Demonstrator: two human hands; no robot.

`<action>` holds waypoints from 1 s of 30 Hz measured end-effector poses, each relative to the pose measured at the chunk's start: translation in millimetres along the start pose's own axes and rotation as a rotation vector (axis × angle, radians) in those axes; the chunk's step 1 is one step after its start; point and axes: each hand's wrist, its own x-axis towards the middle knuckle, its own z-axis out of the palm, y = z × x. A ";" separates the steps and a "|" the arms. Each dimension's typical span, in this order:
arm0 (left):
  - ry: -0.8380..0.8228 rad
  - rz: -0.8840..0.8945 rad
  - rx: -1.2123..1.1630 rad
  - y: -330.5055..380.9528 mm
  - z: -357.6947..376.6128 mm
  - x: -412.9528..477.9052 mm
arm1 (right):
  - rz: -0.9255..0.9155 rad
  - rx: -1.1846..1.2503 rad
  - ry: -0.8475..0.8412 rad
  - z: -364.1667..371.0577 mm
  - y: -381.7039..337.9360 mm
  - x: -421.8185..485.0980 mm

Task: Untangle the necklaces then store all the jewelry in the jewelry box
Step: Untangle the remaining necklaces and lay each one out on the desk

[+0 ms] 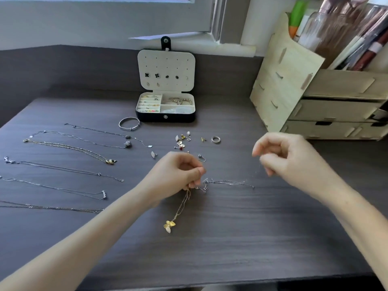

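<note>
My left hand (180, 173) pinches a tangle of chains at the middle of the dark table (231, 238). From that tangle a gold necklace (178, 208) with a yellow flower pendant trails toward me. A thin silver chain (228, 182) runs right from the tangle, lying on the table. My right hand (279, 156) is raised with curled fingers and seems to pinch a very fine chain end, blurred. The open jewelry box (165, 117) stands at the back, with earrings on its lid and pieces in its compartments.
Several untangled necklaces (69, 148) lie in rows on the left. A silver bangle (129, 123) lies by the box. Loose earrings (182, 141) and a ring (215, 139) are scattered in front of it. A wooden drawer organizer (315, 106) stands at the right.
</note>
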 end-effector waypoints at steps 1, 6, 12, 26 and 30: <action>0.009 0.002 0.018 0.1 0.3 0.0 | 0.013 -0.064 -0.034 6.4 5.7 -4.2; 0.039 0.012 0.058 -0.3 3.8 1.3 | -0.015 -0.233 -0.064 39.1 15.5 -6.5; 0.193 -0.036 -0.010 -4.8 -1.5 -0.2 | -0.104 -0.452 -0.177 54.4 17.1 2.3; 0.227 0.044 -0.042 -16.2 -22.1 -24.0 | 0.005 0.157 -0.035 28.5 -6.4 20.0; 0.298 -0.015 0.072 -23.2 -22.9 -20.2 | 0.037 0.548 -0.181 15.4 -16.0 22.6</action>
